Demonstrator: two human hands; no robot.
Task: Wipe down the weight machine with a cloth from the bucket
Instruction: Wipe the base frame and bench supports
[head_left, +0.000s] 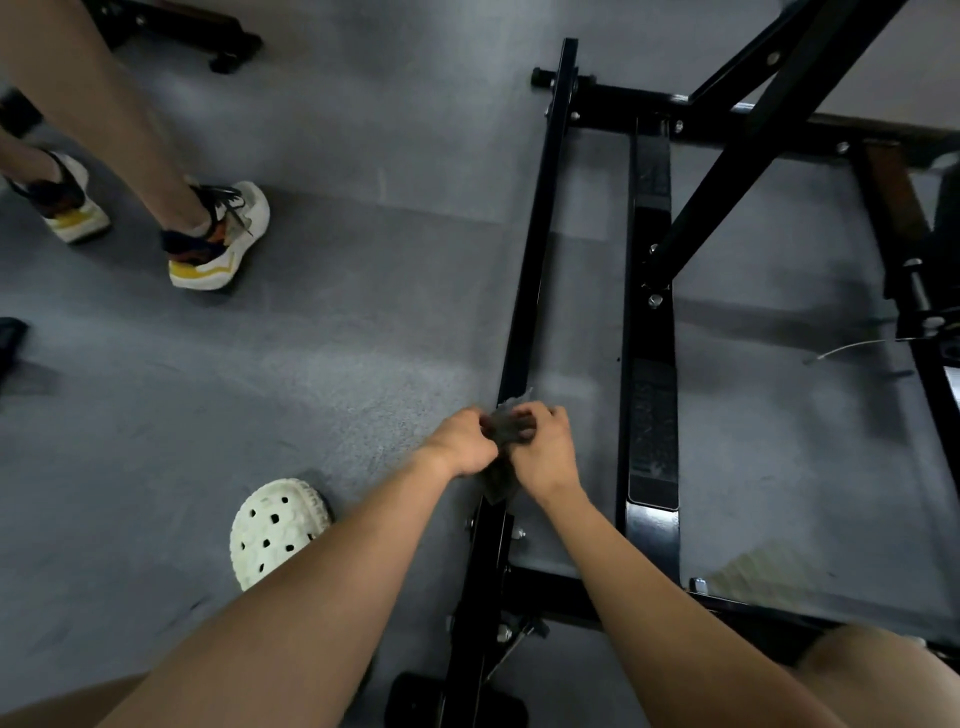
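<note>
The black steel frame of the weight machine (649, 322) lies low over the grey floor. One long thin bar (535, 249) of it runs from the top centre down towards me. A dark grey cloth (506, 423) is wrapped around this bar at its lower part. My left hand (462, 441) grips the cloth from the left side of the bar. My right hand (545, 447) grips it from the right, fingers curled over the top. The two hands touch each other around the bar. No bucket is in view.
Another person's legs and sneakers (218, 239) stand at the upper left. My own white perforated clog (275, 530) is on the floor left of my arms. A diagonal black strut (727, 171) rises to the upper right. Open grey floor (311, 364) lies left of the bar.
</note>
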